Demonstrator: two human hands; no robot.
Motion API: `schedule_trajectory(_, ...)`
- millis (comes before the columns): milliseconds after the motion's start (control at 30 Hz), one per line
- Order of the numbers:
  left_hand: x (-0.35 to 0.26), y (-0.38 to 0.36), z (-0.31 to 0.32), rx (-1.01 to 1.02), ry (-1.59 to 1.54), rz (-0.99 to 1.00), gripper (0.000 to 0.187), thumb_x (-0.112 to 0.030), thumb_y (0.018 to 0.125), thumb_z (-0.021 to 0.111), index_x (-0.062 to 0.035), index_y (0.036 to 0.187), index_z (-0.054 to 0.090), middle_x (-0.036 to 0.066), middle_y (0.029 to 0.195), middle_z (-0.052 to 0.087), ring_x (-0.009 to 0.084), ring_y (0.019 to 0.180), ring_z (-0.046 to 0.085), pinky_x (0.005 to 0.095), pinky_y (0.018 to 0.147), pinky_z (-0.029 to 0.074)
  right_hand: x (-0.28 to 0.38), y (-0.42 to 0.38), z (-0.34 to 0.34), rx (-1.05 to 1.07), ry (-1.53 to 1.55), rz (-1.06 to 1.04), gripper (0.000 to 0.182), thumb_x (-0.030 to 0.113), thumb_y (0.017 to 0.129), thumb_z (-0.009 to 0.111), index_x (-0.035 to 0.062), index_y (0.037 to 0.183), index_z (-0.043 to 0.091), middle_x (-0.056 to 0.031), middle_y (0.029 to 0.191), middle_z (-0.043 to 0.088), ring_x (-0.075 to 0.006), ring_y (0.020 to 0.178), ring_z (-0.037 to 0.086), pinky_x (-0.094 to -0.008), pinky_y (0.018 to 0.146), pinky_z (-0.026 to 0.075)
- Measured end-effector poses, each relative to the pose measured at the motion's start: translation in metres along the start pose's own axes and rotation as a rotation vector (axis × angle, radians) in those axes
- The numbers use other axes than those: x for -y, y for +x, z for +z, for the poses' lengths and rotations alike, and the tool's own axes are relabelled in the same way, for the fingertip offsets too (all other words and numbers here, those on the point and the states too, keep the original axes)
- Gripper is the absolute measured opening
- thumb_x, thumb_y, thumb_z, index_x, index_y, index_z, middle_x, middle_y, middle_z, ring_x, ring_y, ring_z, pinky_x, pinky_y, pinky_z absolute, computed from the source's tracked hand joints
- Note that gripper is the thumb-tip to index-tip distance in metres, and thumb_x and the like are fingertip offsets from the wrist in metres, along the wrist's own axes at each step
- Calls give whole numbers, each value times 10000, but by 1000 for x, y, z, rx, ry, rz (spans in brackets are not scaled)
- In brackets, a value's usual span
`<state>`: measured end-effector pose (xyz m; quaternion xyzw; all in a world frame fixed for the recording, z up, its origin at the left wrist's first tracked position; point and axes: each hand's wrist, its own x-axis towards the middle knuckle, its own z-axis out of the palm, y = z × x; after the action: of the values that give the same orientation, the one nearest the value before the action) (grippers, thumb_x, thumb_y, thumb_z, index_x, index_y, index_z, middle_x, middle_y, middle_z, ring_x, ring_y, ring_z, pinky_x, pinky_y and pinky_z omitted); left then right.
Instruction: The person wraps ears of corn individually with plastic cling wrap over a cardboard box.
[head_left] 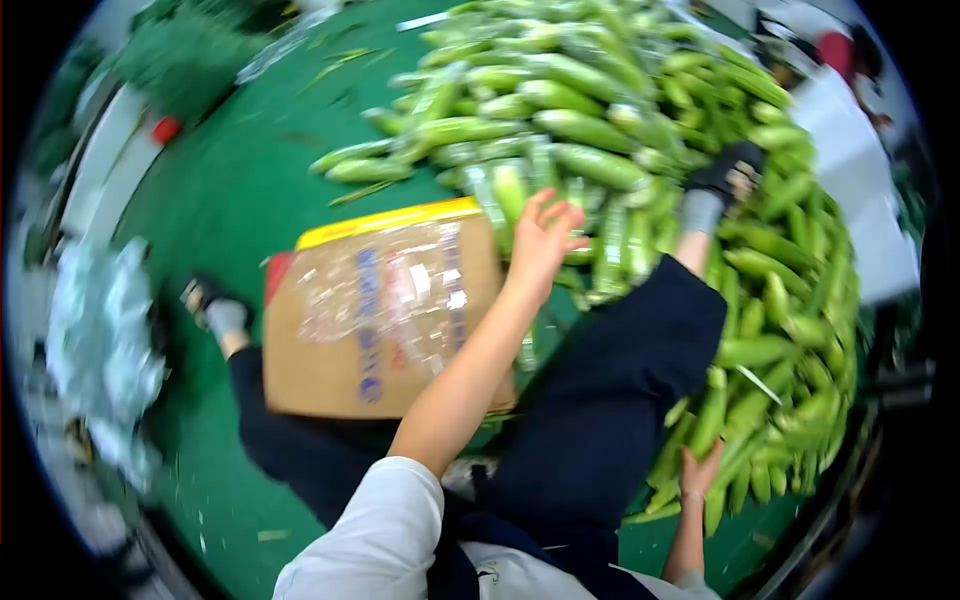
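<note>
My left hand (545, 235) reaches over the far right corner of a cardboard box (330, 340), its fingers apart and nothing held. Just past its fingertips lie ears of corn in clear plastic wrap (600, 165), heaped on the green floor. Low on the right, my right hand (700, 468) is closed around the lower end of a green-husked ear of corn (711, 410). That ear rests against a large pile of unwrapped corn in husks (790, 350). Part of the right hand's grip is hidden by the ear.
The box, with clear tape and a yellow edge, stands between my legs. My sandalled feet (722, 180) are spread, one beside the corn. Light-blue plastic bags (100, 340) lie at left, green mesh sacks (190, 60) at the upper left. A white sheet (850, 170) borders the pile.
</note>
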<state>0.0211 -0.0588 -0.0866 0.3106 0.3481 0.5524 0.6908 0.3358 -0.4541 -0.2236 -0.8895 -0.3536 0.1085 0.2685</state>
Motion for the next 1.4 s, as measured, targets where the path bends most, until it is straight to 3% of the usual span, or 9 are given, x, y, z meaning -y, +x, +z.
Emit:
schedule_trajectory(233,-142,-194,-263,-871,1468,263,442,-194,800,741,48,1108,536,186,1032,581,299,967,577,375,827,485,329,-26,-7,273,632,-373,612,68,832,695,-8,1364,403,-136,1264,520,-229,1124,528,-337,973,422)
schedule_trajectory(433,-158,-172,-293,-488,1923,37,453,-377,857,661,58,940,569,211,888,608,407,775,600,471,691,496,525,-97,155,641,477,-1148,614,151,753,744,20,1289,476,-182,1179,558,-364,1120,525,-428,982,407)
schedule_trajectory(567,-154,-192,-339,-277,1689,18,402,-339,889,619,55,811,599,184,744,626,395,639,604,446,651,511,537,-110,182,646,282,-1162,610,158,744,746,37,1284,488,-167,1182,559,-367,1090,523,-448,944,421)
schedule_trajectory(633,-176,-217,-344,-416,367,-225,297,-221,921,571,33,793,659,175,704,643,338,639,639,430,659,514,520,-105,169,610,28,-1354,599,185,752,737,49,1285,501,-126,1135,573,-307,1063,534,-427,922,419)
schedule_trajectory(767,-165,-192,-281,-405,309,105,269,-212,942,543,-3,862,692,171,787,653,287,716,629,419,720,501,524,-101,171,846,7,-1445,642,245,750,754,73,1317,508,-116,1188,569,-304,1097,511,-410,967,377)
schedule_trajectory(933,-163,-146,-262,135,1772,653,491,-429,803,717,-43,1089,612,138,941,549,295,903,554,393,816,458,513,-99,138,299,131,-1200,558,266,699,808,3,1116,545,-173,1113,540,-343,1055,495,-441,921,398)
schedule_trajectory(1100,-167,-131,-272,269,1838,427,687,-509,649,798,-69,1130,582,147,973,543,326,904,557,416,791,469,427,-90,143,255,28,-1176,291,101,751,725,34,1011,613,-133,890,558,-337,840,561,-387,713,456)
schedule_trajectory(1267,-161,-170,-254,376,1912,392,624,-465,664,797,-34,1054,571,147,916,558,332,847,588,415,748,496,451,-38,119,832,940,-25,94,6,857,618,-68,903,653,-82,759,662,-128,643,621,-255,629,512)
schedule_trajectory(1400,-155,-212,-225,519,1785,143,601,-439,694,799,0,1005,533,166,922,544,359,836,580,444,740,502,438,-116,96,779,335,-868,395,236,882,632,-97,1084,568,-183,961,594,-270,921,582,-390,859,469)
